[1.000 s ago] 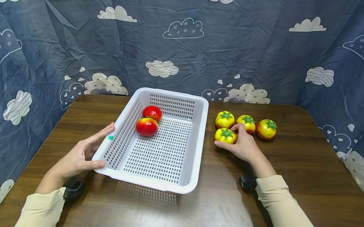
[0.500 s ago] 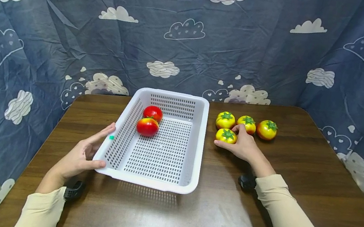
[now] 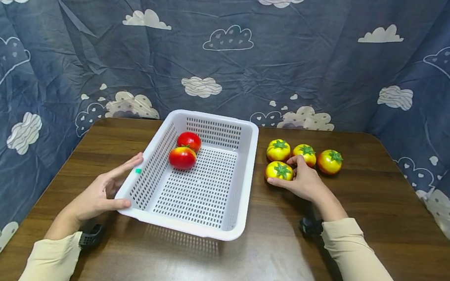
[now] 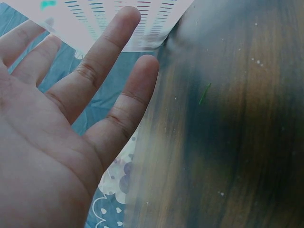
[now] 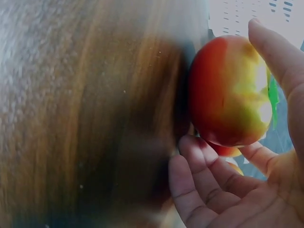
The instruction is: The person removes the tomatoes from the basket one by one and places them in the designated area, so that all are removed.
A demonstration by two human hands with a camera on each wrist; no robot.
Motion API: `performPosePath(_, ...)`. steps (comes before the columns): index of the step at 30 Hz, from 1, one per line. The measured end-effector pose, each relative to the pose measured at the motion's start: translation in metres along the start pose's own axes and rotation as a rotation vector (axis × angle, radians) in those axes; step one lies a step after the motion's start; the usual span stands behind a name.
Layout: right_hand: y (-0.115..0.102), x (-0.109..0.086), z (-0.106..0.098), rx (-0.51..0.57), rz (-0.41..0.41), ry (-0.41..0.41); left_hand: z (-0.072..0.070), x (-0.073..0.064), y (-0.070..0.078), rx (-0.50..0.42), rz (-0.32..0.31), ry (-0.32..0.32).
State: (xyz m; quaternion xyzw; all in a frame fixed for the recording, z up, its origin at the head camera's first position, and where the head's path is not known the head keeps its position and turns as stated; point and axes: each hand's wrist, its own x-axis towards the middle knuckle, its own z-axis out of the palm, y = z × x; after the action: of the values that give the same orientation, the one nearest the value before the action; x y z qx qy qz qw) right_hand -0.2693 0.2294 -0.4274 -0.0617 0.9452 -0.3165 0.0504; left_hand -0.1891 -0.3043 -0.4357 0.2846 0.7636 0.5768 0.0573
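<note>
In the head view, the right hand grips the front tomato, with its thumb on the near side and its fingers bent round the right and far sides; this tomato is glossy yellow on top, crowned by a star of green leaves, and it is on the brown wooden table, just right of the white basket; close behind it sit a back-left tomato and a middle tomato, with a right-hand tomato, yellow shading to orange-red, beside them; inside the basket, towards its left wall, lie an upper red tomato and a lower red tomato, the lower one touched with yellow; the left hand rests against the basket's left side, fingers extended, thumb at the near corner, below a small green mark; in the left wrist view, the fingers are spread and mostly straight beside the basket's slotted wall, with a patterned blue curtain beyond; in the right wrist view, the gripped tomato shows deep red underneath, blending through orange to shiny yellow, with the thumb on its upper part and bent fingers below.
</note>
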Motion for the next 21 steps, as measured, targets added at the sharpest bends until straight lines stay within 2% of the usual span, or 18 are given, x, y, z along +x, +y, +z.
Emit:
performPosePath(14,-0.003,-0.002,-0.02,0.012,-0.032,0.002,0.0,-0.001,0.0,0.001,0.01,0.001)
performPosePath(21,-0.019,-0.002,-0.038,0.043,-0.031,0.036,0.0,-0.001,0.0,-0.007,-0.002,0.001)
